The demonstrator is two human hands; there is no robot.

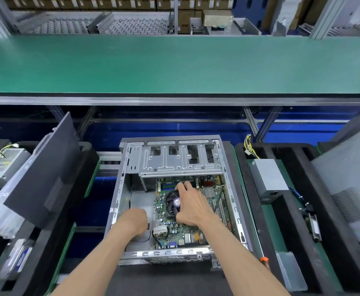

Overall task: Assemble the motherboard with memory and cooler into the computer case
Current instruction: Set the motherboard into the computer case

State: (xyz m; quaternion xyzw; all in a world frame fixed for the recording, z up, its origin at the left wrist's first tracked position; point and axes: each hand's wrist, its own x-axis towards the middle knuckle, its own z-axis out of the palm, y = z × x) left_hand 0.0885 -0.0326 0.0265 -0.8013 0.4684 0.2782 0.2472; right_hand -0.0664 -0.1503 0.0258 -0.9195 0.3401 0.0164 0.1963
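Computer case: laid open at 6 o'clock, below the green conveyor belt.
Motherboard: seated inside the case, toward 3 o'clock.
Cooler: mounted on the board, partly covered.
Right hand: fingers curled over the cooler, gripped at its far edge.
Left hand: placed at the board's 9 o'clock edge; grip cannot be told.

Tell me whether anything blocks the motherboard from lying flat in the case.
Nothing visible does. The motherboard already lies inside the computer case, below the drive cage. The right hand grips the cooler; the left hand rests on the case floor beside it.
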